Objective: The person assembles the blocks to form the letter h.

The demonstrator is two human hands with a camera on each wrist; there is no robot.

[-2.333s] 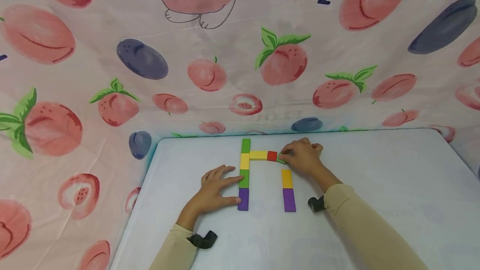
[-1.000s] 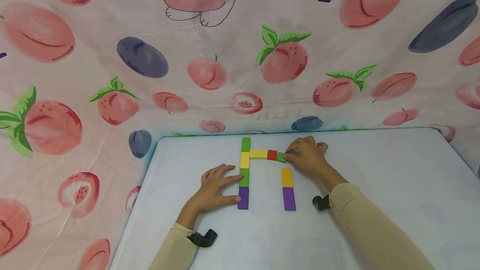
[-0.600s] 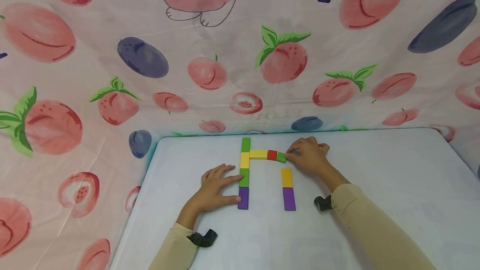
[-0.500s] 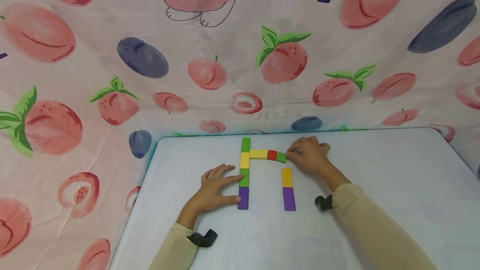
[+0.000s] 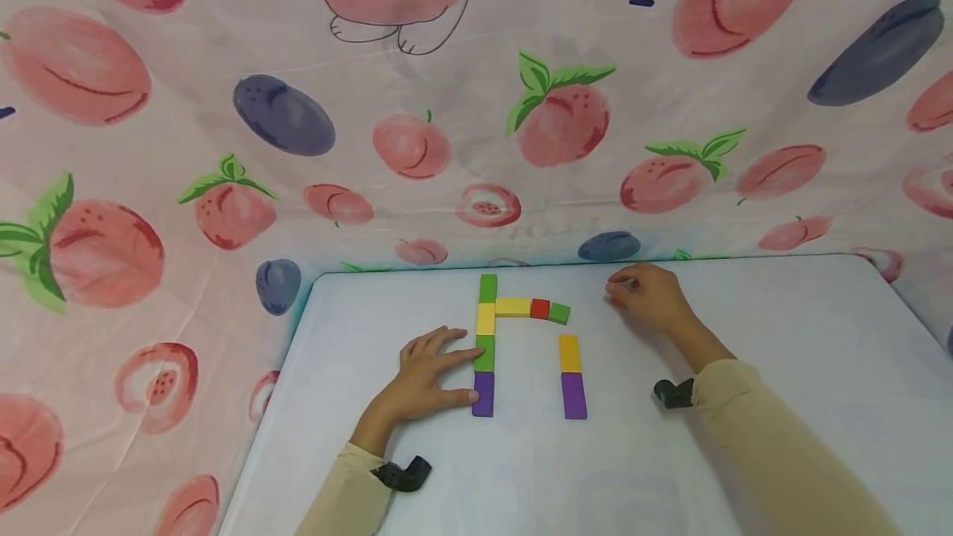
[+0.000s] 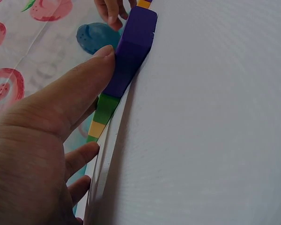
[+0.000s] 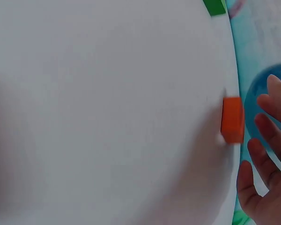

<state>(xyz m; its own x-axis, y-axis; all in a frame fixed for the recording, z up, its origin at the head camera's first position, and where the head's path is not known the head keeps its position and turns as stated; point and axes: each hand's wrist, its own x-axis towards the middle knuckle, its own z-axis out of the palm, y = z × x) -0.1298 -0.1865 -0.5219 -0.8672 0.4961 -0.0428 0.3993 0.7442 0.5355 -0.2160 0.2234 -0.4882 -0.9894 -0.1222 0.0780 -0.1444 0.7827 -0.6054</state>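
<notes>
My left hand (image 5: 424,379) rests beside a straight row of blocks. Its index fingertip touches the lower green block (image 5: 485,354) and its thumb touches the purple block (image 6: 133,51) at the near end. From a yellow block (image 5: 486,320) in this row, a branch runs right: a yellow block (image 5: 513,308), a red block (image 5: 539,309) and a slightly tilted small green block (image 5: 559,313). My right hand (image 5: 651,296) is off to the right of that branch, fingers loosely bent. An orange-red block (image 7: 232,120) lies close by its fingers in the right wrist view, hidden by the hand from above.
A yellow-orange block (image 5: 569,353) and a purple block (image 5: 574,396) stand end to end below the small green block, with a gap between. The white table (image 5: 804,354) ends at the back against a fruit-print cloth (image 5: 447,222).
My right hand has let go of the small green block and moved right, away from it. That block now sits against the red one. My left hand has stayed still.
</notes>
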